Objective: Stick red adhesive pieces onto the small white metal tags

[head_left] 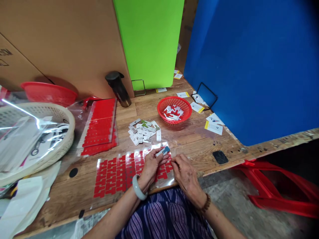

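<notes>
L hand (149, 167) grips blue-ended card (163, 151) above red cutout sheet (121, 173); best held steady, edges exposed. R hand (186, 175) pinched at sheet's R end, can't tell if gripping; low, slow lift prob. avoids creases.

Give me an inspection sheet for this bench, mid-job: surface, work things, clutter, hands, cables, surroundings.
Surface: wooden table, dark marks toward the right edge.
Work things: tag pile, sheet of red shapes, red basket holding more tags.
Clutter: black bottle, white basket with bagged items, loose cards.
Left hand: holds a blue-ended tag.
Right hand: at the sheet's right end; grip unclear.
Cables: nothing seen.
Surroundings: green board, blue board, cardboard, red stool.
</notes>
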The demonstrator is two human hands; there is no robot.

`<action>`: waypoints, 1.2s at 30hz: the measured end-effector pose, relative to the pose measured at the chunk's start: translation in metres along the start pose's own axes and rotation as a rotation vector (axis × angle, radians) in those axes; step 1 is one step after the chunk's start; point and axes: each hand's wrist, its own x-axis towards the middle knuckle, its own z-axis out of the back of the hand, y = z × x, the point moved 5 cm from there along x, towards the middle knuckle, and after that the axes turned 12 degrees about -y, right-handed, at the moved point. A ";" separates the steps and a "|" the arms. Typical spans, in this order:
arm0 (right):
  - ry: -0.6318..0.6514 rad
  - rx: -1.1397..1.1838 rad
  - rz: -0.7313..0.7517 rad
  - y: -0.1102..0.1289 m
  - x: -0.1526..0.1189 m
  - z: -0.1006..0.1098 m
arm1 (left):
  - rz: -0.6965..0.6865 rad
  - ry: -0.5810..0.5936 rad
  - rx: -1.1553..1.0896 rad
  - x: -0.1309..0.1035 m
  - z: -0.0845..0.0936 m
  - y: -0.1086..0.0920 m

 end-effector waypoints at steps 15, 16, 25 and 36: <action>0.064 0.246 0.020 0.013 -0.011 0.016 | 0.019 -0.009 0.013 0.000 0.001 -0.001; 0.053 0.264 0.021 0.015 -0.010 0.019 | 0.024 -0.002 0.011 0.000 0.001 -0.001; -0.037 0.398 -0.263 0.014 0.007 0.035 | 0.128 0.112 0.019 -0.008 0.005 -0.010; 0.054 0.440 -0.228 0.029 0.026 0.014 | 0.193 0.061 0.073 -0.035 0.036 -0.026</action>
